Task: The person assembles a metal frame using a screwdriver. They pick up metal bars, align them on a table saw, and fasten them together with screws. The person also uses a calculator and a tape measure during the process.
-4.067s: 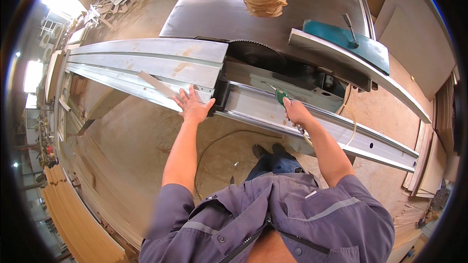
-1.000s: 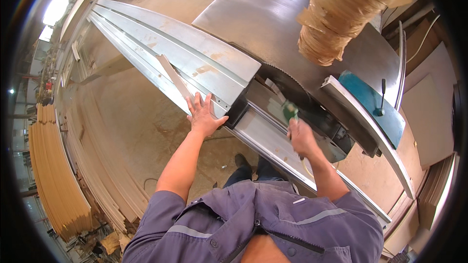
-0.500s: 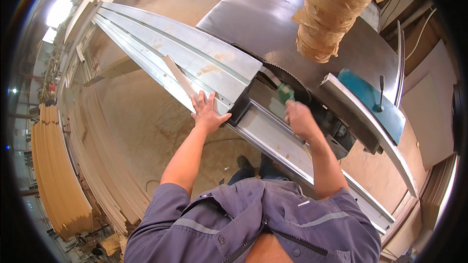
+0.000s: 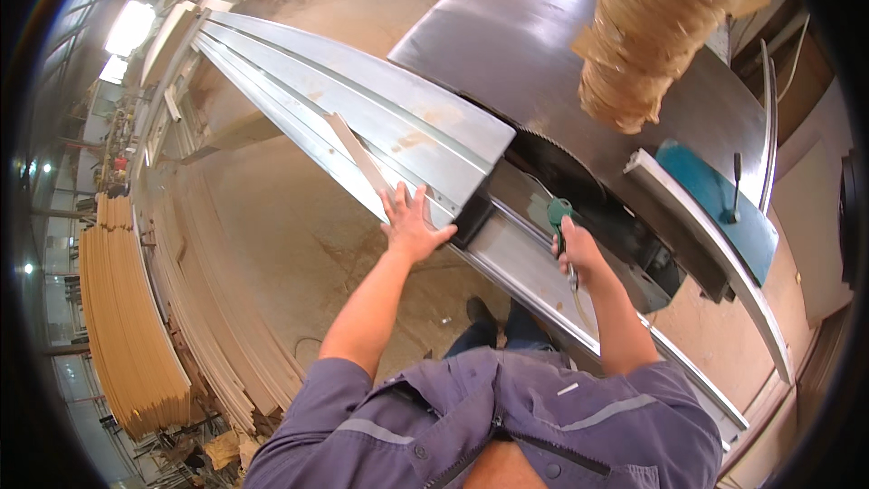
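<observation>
My left hand (image 4: 415,225) lies with fingers spread on the near end of the saw's silver sliding table (image 4: 434,140). Its fingertips reach the lower end of a narrow wooden strip (image 4: 355,149), which lies slanted along the table's edge. In my right hand (image 4: 582,255) is a green air blow gun (image 4: 559,211), its thin nozzle pointing up and left, with a hose fitting below my grip. The gun is over the opened saw body, close to the large toothed circular blade (image 4: 557,163).
The saw's dark metal tabletop (image 4: 516,27) spreads out behind the blade. A wrapped, tape-covered duct (image 4: 656,45) hangs over it. To the right are a curved-looking fence rail (image 4: 715,235) and a teal plate (image 4: 715,204) with a lever. Stacked boards (image 4: 127,326) stand at left.
The whole scene has shifted slightly right and down in view. My right hand and the blow gun have lowered, away from the blade's upper edge. My left hand stays on the table end.
</observation>
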`<state>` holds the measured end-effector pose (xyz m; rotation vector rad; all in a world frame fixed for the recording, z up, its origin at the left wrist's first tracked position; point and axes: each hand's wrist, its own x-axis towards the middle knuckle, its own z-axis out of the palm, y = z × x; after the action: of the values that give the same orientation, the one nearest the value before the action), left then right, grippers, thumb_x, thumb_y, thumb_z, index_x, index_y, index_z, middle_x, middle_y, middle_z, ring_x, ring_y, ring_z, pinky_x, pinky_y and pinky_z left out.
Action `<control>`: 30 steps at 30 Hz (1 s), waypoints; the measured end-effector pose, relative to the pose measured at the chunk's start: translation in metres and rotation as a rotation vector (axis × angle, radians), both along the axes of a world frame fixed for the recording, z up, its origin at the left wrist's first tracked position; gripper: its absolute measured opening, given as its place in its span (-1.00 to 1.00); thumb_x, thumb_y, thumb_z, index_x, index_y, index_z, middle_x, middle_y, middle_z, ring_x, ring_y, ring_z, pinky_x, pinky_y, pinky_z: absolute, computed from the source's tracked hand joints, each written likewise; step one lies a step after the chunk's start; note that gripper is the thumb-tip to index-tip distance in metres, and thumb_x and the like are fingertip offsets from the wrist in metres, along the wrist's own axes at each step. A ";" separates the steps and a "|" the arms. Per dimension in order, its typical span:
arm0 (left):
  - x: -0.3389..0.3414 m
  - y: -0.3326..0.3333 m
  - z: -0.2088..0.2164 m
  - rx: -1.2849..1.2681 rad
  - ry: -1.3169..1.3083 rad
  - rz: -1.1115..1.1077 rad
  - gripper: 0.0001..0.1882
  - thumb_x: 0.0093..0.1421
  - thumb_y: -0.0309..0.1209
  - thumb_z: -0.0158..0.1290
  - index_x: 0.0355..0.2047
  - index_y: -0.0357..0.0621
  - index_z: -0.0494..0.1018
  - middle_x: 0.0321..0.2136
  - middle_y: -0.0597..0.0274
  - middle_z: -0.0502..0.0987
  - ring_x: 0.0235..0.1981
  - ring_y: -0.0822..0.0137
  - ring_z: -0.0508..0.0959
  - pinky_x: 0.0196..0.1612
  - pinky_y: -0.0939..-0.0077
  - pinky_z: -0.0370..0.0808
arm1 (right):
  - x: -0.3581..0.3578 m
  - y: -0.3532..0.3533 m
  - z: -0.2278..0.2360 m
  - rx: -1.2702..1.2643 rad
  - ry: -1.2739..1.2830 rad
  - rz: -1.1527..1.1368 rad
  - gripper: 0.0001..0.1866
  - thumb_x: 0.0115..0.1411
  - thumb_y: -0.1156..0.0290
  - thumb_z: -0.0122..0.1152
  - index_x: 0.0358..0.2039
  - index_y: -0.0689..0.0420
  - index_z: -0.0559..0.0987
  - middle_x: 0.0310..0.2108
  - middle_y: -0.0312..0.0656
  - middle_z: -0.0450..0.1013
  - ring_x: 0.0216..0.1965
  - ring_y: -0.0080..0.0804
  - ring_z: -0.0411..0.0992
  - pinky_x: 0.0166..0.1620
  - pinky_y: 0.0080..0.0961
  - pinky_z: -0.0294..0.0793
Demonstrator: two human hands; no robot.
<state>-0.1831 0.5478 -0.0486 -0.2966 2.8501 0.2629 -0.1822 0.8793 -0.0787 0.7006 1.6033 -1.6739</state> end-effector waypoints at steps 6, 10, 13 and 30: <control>-0.002 0.003 0.005 0.037 -0.080 0.055 0.14 -0.15 0.17 0.32 0.38 0.27 -0.03 0.40 0.14 -0.30 0.40 -0.17 -0.46 0.17 -0.57 0.05 | 0.004 -0.015 -0.019 -0.008 -0.110 0.127 -0.43 0.36 -0.17 -0.20 -0.34 0.15 0.42 -0.57 -0.29 0.35 -0.74 -0.59 0.16 -0.64 -0.52 0.27; -0.002 0.002 0.003 0.055 -0.061 0.053 0.14 -0.16 0.18 0.32 0.37 0.27 -0.02 0.40 0.11 -0.31 0.40 -0.16 -0.47 0.17 -0.57 0.05 | -0.023 -0.042 -0.036 -0.105 -0.105 0.107 -0.44 0.38 -0.16 -0.21 -0.33 0.15 0.41 -0.57 -0.28 0.35 -0.73 -0.59 0.14 -0.64 -0.55 0.26; -0.007 0.002 0.007 0.058 -0.075 0.052 0.14 -0.16 0.17 0.33 0.37 0.27 -0.01 0.40 0.09 -0.32 0.40 -0.16 -0.48 0.16 -0.58 0.05 | -0.035 -0.049 -0.046 -0.160 -0.163 0.164 -0.44 0.38 -0.15 -0.22 -0.32 0.15 0.40 -0.56 -0.27 0.37 -0.75 -0.61 0.09 -0.66 -0.59 0.22; 0.001 0.000 -0.002 0.036 0.054 -0.009 0.13 -0.18 0.19 0.31 0.36 0.22 0.02 0.37 -0.01 -0.21 0.38 -0.29 -0.39 0.11 -0.66 0.07 | -0.025 -0.050 -0.058 -0.052 -0.043 0.295 -0.48 0.39 -0.13 -0.21 -0.39 0.09 0.39 -0.59 -0.33 0.35 -0.74 -0.64 0.09 -0.69 -0.61 0.16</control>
<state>-0.1819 0.5476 -0.0505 -0.2737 2.8958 0.3250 -0.2074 0.8298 -0.1364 0.4459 1.5440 -1.4696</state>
